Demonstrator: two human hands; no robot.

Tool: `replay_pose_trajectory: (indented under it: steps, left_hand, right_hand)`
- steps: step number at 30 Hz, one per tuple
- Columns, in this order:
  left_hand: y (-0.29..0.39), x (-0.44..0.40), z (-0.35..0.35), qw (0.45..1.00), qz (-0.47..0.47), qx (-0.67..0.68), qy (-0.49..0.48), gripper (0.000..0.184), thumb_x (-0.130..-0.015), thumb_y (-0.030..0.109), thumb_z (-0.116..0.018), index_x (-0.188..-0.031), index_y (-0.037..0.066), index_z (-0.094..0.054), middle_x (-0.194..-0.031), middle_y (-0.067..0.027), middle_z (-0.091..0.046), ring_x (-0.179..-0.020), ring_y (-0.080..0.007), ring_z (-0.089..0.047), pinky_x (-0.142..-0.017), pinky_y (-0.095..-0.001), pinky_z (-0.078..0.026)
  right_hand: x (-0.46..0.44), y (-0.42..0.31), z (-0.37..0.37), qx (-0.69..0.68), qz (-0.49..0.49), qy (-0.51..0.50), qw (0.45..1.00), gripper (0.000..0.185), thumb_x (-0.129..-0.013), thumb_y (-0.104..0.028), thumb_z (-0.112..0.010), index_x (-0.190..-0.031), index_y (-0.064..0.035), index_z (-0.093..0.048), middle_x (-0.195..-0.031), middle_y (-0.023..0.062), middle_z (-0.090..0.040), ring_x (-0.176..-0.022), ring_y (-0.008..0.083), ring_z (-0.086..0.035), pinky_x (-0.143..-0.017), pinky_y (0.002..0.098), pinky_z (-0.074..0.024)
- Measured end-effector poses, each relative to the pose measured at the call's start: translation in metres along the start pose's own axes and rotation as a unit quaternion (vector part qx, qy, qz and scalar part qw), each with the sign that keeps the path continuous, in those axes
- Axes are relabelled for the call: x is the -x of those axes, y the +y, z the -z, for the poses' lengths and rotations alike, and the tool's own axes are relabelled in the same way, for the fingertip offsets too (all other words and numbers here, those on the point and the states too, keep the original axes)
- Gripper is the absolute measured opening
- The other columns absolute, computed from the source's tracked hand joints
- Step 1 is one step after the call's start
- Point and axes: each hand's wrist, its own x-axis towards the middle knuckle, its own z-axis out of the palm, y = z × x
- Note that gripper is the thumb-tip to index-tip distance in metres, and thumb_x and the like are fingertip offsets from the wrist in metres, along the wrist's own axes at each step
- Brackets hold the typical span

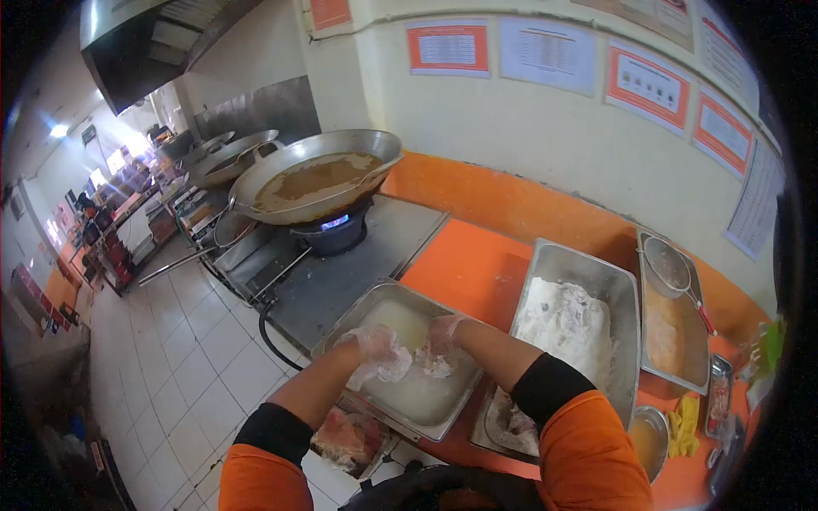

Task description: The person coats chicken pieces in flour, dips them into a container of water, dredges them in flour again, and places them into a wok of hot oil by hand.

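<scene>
My left hand, in a clear plastic glove, is over a metal tray of cloudy whitish liquid. Its fingers are curled round something pale that I cannot make out. Beside it, my right hand, also gloved, grips a pinkish, white-coated piece of raw meat at the liquid's surface. To the right stands a deep metal pan with a heap of white flour. Partly under my right forearm lies another tray holding floured pieces.
A large wok of brown oil sits over a lit burner at left. A strainer handle juts over the floor. A sieve rests on a far-right pan. Near it are a bowl and yellow cloth.
</scene>
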Motion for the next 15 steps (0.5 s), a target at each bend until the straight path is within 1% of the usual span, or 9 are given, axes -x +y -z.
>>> replay_pose_trajectory:
  steps: [1,4,5,7,8,10,13,14,15]
  left_hand:
    - [0.002,0.005,0.000,0.999,0.039,0.013,-0.035,0.038,-0.068,0.036,-0.057,-0.082,0.002,-0.062,-0.077,-0.0187,-0.061,-0.074,-0.0334,-0.059,-0.067,-0.0409,-0.045]
    - [-0.018,-0.011,-0.033,0.996,0.062,0.066,0.019,0.030,-0.067,0.029,-0.060,-0.083,0.003,-0.063,-0.079,-0.0193,-0.061,-0.074,-0.0327,-0.059,-0.066,-0.0394,-0.046]
    - [-0.028,-0.026,-0.047,0.995,0.071,0.069,0.013,0.032,-0.066,0.030,-0.061,-0.082,0.003,-0.063,-0.081,-0.0184,-0.061,-0.075,-0.0320,-0.060,-0.067,-0.0396,-0.047]
    - [-0.041,-0.055,-0.072,0.994,0.085,0.073,0.000,0.035,-0.063,0.034,-0.065,-0.080,0.003,-0.064,-0.084,-0.0165,-0.061,-0.078,-0.0306,-0.060,-0.068,-0.0402,-0.047]
    - [-0.032,-0.052,-0.065,0.994,0.085,0.067,-0.013,0.035,-0.064,0.034,-0.065,-0.083,0.004,-0.064,-0.086,-0.0165,-0.061,-0.080,-0.0307,-0.060,-0.070,-0.0398,-0.047]
    - [-0.009,-0.041,-0.041,0.994,0.086,0.050,-0.040,0.037,-0.064,0.034,-0.065,-0.088,0.006,-0.064,-0.090,-0.0165,-0.061,-0.084,-0.0307,-0.059,-0.072,-0.0391,-0.047]
    - [0.001,-0.059,-0.058,0.985,0.112,0.128,0.007,0.031,-0.068,0.026,-0.061,-0.089,0.004,-0.063,-0.087,-0.0174,-0.061,-0.079,-0.0316,-0.060,-0.070,-0.0399,-0.047]
    - [0.002,-0.063,-0.061,0.989,0.087,0.118,-0.003,0.032,-0.068,0.027,-0.061,-0.089,0.004,-0.063,-0.087,-0.0171,-0.061,-0.079,-0.0316,-0.060,-0.070,-0.0396,-0.047]
    - [0.001,-0.065,-0.063,0.992,0.063,0.107,-0.013,0.032,-0.067,0.027,-0.061,-0.090,0.005,-0.063,-0.088,-0.0168,-0.061,-0.079,-0.0316,-0.060,-0.070,-0.0393,-0.047]
  right_hand:
    - [-0.009,0.003,-0.002,0.052,0.036,-0.017,0.998,0.027,-0.063,-0.027,-0.064,-0.084,-0.0104,-0.065,-0.081,0.0106,-0.063,-0.077,0.0263,-0.059,-0.067,0.0343,-0.0467]
    - [-0.012,-0.006,0.002,0.106,0.075,-0.012,0.992,0.027,-0.061,-0.024,-0.065,-0.084,-0.0090,-0.065,-0.083,0.0119,-0.063,-0.078,0.0254,-0.059,-0.067,0.0344,-0.0472]
    - [-0.011,-0.010,0.004,0.107,0.074,0.000,0.992,0.027,-0.061,-0.023,-0.066,-0.084,-0.0084,-0.065,-0.083,0.0126,-0.063,-0.078,0.0251,-0.060,-0.067,0.0345,-0.0473]
    - [-0.017,-0.017,0.006,-0.010,-0.038,0.010,0.999,0.027,-0.060,-0.022,-0.066,-0.083,-0.0084,-0.066,-0.085,0.0134,-0.062,-0.078,0.0247,-0.060,-0.066,0.0344,-0.0474]
    - [-0.020,-0.022,0.006,-0.069,-0.096,0.015,0.993,0.026,-0.060,-0.022,-0.066,-0.083,-0.0084,-0.066,-0.085,0.0138,-0.062,-0.078,0.0245,-0.060,-0.065,0.0344,-0.0474]
    - [-0.029,-0.029,-0.003,-0.060,-0.091,0.046,0.993,0.026,-0.060,-0.022,-0.065,-0.081,-0.0081,-0.066,-0.083,0.0146,-0.062,-0.077,0.0253,-0.060,-0.064,0.0349,-0.0473]
    - [-0.059,-0.022,-0.033,-0.052,-0.062,0.082,0.993,0.026,-0.060,-0.023,-0.064,-0.081,-0.0081,-0.066,-0.083,0.0154,-0.062,-0.075,0.0265,-0.060,-0.064,0.0361,-0.0473]
    - [-0.066,-0.019,-0.042,-0.052,-0.048,0.091,0.993,0.026,-0.060,-0.024,-0.064,-0.082,-0.0082,-0.066,-0.084,0.0157,-0.062,-0.075,0.0269,-0.060,-0.064,0.0366,-0.0474]
    - [-0.049,-0.026,-0.030,-0.079,-0.069,0.082,0.991,0.026,-0.061,-0.024,-0.064,-0.082,-0.0080,-0.066,-0.083,0.0153,-0.062,-0.075,0.0271,-0.060,-0.064,0.0366,-0.0473]
